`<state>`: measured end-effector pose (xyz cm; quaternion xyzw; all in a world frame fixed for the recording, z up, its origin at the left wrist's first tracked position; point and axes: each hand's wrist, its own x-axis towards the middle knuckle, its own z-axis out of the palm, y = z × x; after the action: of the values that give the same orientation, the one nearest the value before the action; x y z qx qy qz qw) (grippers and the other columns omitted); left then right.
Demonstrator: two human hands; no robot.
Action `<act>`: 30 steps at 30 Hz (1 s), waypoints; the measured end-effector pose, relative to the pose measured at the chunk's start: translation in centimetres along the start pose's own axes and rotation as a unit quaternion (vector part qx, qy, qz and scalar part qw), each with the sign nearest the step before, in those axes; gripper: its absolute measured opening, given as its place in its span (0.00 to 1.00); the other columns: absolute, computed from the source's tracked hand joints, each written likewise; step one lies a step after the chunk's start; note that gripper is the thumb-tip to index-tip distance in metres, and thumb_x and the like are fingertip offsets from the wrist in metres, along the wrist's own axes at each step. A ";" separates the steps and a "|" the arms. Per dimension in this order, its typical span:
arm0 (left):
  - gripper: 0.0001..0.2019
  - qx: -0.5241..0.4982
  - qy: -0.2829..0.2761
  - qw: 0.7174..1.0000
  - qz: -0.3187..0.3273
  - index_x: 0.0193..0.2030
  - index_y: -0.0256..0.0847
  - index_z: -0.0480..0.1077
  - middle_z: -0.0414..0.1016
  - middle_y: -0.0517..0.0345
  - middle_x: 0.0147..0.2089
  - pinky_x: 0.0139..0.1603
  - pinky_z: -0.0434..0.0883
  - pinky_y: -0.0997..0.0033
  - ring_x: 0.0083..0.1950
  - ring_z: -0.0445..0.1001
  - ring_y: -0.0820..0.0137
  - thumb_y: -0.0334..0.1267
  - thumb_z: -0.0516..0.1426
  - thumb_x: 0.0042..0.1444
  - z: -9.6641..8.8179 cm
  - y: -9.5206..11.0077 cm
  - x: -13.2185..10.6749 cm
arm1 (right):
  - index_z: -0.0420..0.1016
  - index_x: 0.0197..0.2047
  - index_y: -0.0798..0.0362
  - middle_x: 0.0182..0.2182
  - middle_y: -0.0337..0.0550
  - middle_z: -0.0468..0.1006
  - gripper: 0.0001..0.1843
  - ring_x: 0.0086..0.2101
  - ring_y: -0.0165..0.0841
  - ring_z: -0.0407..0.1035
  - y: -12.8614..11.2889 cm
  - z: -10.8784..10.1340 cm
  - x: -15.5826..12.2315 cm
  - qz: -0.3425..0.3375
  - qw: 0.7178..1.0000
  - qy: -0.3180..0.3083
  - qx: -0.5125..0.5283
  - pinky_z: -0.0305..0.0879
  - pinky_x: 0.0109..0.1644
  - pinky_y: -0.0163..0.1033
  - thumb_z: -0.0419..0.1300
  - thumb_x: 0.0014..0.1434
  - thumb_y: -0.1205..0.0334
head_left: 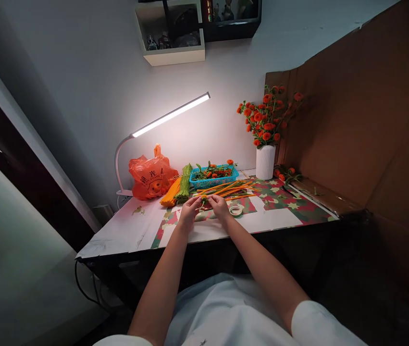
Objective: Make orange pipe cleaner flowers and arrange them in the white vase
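Observation:
My left hand (189, 211) and my right hand (219, 207) meet above the front of the table, fingertips pinched together. Between them is a small pipe-cleaner flower (204, 197), orange-yellow with green; its details are too small to make out. A roll of green tape (235, 211) lies just right of my right hand. Behind my hands, loose orange and green pipe cleaners (238, 188) are spread on the table. To the left lie a green bundle of pipe cleaners (184, 185) and an orange bundle (170, 193).
A blue basket (213, 182) holds orange flowers and stems. Behind the bundles sits an orange plastic bag (152, 175), near a lit desk lamp (171, 115). At the right, a white ribbed vase (265, 162) of orange flowers stands by a cardboard panel (348, 115).

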<state>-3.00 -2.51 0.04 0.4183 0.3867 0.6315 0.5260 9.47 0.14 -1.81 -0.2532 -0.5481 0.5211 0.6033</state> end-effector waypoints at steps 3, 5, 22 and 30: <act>0.19 -0.017 -0.012 1.000 -0.002 0.31 0.36 0.76 0.75 0.58 0.28 0.33 0.72 0.72 0.29 0.74 0.73 0.44 0.71 0.33 -0.1 0.0 0.0 | 0.77 0.30 0.53 0.25 0.39 0.76 0.21 0.25 0.29 0.69 -0.1 0.0 0.2 0.023 0.999 0.014 0.045 0.69 0.33 0.37 0.66 0.42 0.43; 0.17 -0.018 -0.017 1.000 -0.006 0.30 0.36 0.75 0.75 0.58 0.27 0.32 0.72 0.72 0.29 0.74 0.72 0.44 0.71 0.35 -0.2 -0.1 0.1 | 0.77 0.28 0.54 0.24 0.39 0.76 0.21 0.25 0.29 0.68 -0.3 0.0 0.2 0.027 0.998 0.017 0.054 0.68 0.33 0.36 0.67 0.40 0.43; 0.21 -0.038 -0.026 0.998 0.034 0.37 0.38 0.78 0.81 0.54 0.36 0.42 0.72 0.70 0.36 0.78 0.70 0.40 0.72 0.32 -0.2 -0.1 0.1 | 0.80 0.29 0.54 0.28 0.42 0.81 0.23 0.33 0.35 0.74 -0.7 -0.2 0.0 0.062 0.989 0.013 0.134 0.70 0.43 0.42 0.72 0.33 0.46; 0.23 -0.020 -0.021 0.999 0.024 0.36 0.37 0.78 0.80 0.55 0.33 0.41 0.72 0.71 0.33 0.77 0.72 0.40 0.73 0.30 0.1 0.0 -0.4 | 0.79 0.29 0.54 0.27 0.41 0.80 0.20 0.31 0.32 0.73 -0.3 -0.5 0.2 0.071 0.988 0.011 0.139 0.68 0.41 0.39 0.74 0.33 0.51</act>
<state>-2.82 -2.93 0.01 0.4303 0.3525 0.6428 0.5267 9.99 0.37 -1.62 -0.2107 -0.4438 0.6309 0.6005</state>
